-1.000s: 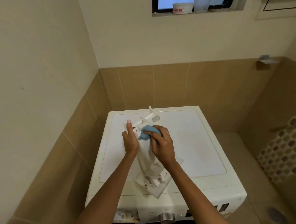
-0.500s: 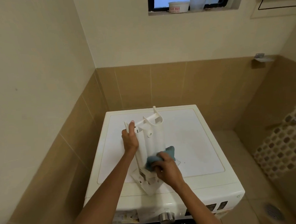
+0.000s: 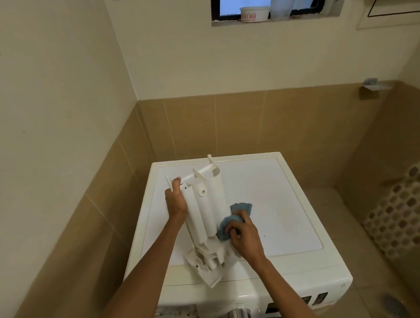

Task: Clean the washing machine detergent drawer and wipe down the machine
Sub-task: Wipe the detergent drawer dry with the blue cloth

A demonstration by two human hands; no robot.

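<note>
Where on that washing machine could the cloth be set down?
Widest bare patch: right half of the washing machine top, between the blue cloth and the right rim. A narrower strip runs along the left rim, beside the left hand. Crowded: front middle, where the detergent drawer stands beside the right hand.

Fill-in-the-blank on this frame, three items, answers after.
1. The right hand grips a ___ cloth.
2. The left hand holds the white detergent drawer, whose lower end rests on the ___ of the washing machine.
3. The cloth touches the drawer's ___ side.
Answers: blue; top; right.
</note>
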